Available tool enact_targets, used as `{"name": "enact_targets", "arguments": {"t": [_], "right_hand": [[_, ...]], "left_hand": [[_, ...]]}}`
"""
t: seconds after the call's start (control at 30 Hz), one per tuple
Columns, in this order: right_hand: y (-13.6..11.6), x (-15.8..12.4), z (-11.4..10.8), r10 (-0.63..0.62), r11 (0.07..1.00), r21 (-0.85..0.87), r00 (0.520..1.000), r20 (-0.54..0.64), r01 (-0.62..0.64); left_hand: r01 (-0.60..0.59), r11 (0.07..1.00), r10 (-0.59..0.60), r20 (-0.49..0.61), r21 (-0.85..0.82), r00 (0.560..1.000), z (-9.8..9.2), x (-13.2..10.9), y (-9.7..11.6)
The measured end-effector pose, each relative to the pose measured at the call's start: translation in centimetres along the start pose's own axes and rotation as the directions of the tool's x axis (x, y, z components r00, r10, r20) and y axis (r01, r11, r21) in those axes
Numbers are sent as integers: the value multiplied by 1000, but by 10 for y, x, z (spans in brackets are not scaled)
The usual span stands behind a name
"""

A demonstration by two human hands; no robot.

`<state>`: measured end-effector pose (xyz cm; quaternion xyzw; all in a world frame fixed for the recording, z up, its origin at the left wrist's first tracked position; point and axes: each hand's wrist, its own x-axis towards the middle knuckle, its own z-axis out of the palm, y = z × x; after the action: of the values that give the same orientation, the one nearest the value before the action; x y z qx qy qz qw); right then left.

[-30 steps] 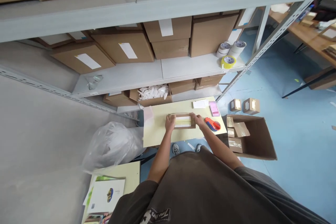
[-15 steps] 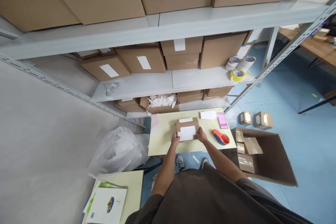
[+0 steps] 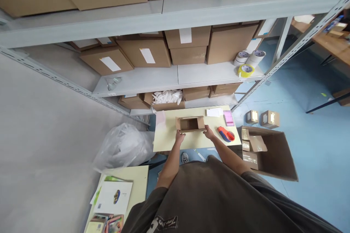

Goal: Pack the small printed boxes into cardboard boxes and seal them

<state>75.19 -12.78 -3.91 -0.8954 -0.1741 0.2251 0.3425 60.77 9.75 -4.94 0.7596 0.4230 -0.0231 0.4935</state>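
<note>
A small cardboard box (image 3: 201,123) stands on the pale yellow table (image 3: 168,140), its top open and its brown inside showing. My left hand (image 3: 179,137) grips its near left corner. At the near right corner, my right hand (image 3: 209,132) holds the same box. Some fingertips are hidden against the cardboard. To the right of my right hand lies a red and blue tape dispenser (image 3: 226,134). Behind it are a pink pad (image 3: 229,118) and a white stack of paper slips (image 3: 214,112).
A metal shelf (image 3: 153,76) with cardboard boxes rises beyond the table; tape rolls (image 3: 245,70) sit on it. At right, a large open carton (image 3: 279,153) holds small parcels. A plastic bag (image 3: 123,147) bulges at left. Books (image 3: 113,196) lie on a side table.
The box has gone from lying with its white-labelled face up to showing its open top. Both hands still hold it, and my view has shifted slightly.
</note>
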Motion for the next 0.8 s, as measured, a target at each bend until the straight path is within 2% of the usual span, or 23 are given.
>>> {"name": "enact_targets", "arguments": {"t": [0.07, 0.13, 0.17, 0.23, 0.3, 0.33, 0.4, 0.47, 0.57, 0.67, 0.73, 0.8], "right_hand": [[7, -9, 2, -1, 999, 49, 998, 62, -2], [13, -15, 0, 33, 992, 116, 993, 111, -45], [14, -16, -3, 69, 987, 140, 993, 99, -83], [12, -14, -11, 134, 978, 162, 991, -21, -129], [2, -7, -18, 96, 983, 170, 979, -180, -65], [-5, -2, -21, 33, 986, 168, 974, -223, 5], [-24, 9, -21, -137, 974, 151, 971, -198, 168], [-45, 20, -16, -287, 949, 115, 955, -80, 295], [-68, 32, -6, -405, 914, 8, 910, 91, 406], [-78, 36, -1, -389, 882, -184, 891, 236, 434], [-81, 37, 0, -313, 846, -330, 891, 330, 419], [-85, 37, 0, -223, 799, -452, 894, 389, 396]], "left_hand": [[-11, 999, 8, 66, 33, 998, -1, -8, -5], [-1, 998, -3, 71, 56, 997, -8, -14, -6], [8, 997, -11, 36, 75, 999, -13, -16, -4], [-7, 994, 23, -146, 111, 989, -25, -18, 4], [-117, 982, 158, -314, 146, 936, -35, -17, 17], [-195, 966, 243, -341, 168, 908, -39, -16, 26], [-352, 913, 397, -256, 207, 881, -43, -12, 43], [-459, 850, 495, -97, 258, 863, -44, -6, 57], [-510, 773, 515, 95, 377, 852, -45, 3, 64], [-453, 749, 399, 216, 483, 891, -47, 8, 53], [-411, 750, 308, 276, 519, 910, -45, 10, 43], [-395, 751, 266, 305, 529, 914, -42, 10, 33]]}}
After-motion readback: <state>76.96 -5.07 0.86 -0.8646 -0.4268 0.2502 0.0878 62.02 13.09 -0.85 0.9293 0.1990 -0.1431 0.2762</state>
